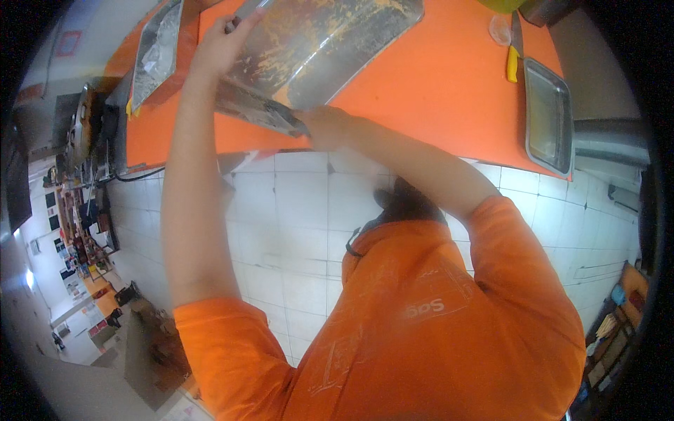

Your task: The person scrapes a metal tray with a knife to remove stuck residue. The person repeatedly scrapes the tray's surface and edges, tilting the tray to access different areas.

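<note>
A large rectangular metal tray, marked with patchy yellow-brown residue, is at the top of the view over an orange tabletop. My left hand grips its left rim, with the thumb along the edge and part of a dark piece showing by the fingers. Closer to my body, my right hand is closed around the tray's near corner, and its fingers are partly blurred and hidden. The near wall of the tray runs between my two arms. The tray's far edge is cut off by the frame.
Left of the tray stands a metal container with clear plastic in it. At the right are a yellow-handled knife, a clear plastic piece and a shallow metal pan near the table's edge. White floor tiles show below.
</note>
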`<action>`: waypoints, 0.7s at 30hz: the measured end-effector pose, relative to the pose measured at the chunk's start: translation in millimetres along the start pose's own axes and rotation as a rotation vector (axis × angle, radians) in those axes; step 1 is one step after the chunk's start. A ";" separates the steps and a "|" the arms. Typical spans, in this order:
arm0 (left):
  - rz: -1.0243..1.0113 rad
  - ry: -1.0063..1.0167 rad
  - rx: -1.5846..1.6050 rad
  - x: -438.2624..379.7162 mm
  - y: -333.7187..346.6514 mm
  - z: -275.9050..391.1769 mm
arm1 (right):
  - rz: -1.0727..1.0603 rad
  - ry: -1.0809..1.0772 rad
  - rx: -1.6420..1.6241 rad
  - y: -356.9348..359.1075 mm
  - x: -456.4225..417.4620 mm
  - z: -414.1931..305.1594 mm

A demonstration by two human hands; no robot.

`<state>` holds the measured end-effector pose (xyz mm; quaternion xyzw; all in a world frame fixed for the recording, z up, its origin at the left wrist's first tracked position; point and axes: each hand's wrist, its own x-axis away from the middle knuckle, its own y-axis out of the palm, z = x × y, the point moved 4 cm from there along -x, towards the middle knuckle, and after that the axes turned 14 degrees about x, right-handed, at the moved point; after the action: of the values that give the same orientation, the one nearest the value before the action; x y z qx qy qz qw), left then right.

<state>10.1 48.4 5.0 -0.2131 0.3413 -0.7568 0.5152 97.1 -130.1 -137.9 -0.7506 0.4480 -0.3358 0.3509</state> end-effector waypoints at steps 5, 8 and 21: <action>0.000 0.008 -0.002 -2.4 0.0 -1.6 | 0.024 -0.106 -0.165 26.1 -15.3 31.0; -0.059 -0.009 0.043 -6.8 -3.7 -10.3 | 0.000 -0.011 -0.220 14.3 -5.6 28.0; -0.026 -0.039 -0.046 -2.7 -5.8 -3.0 | 0.043 0.109 -0.222 20.5 20.4 37.0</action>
<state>5.5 53.2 7.3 -0.2443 0.3457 -0.7511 0.5067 126.0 -147.5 -170.6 -0.7556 0.5168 -0.3169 0.2481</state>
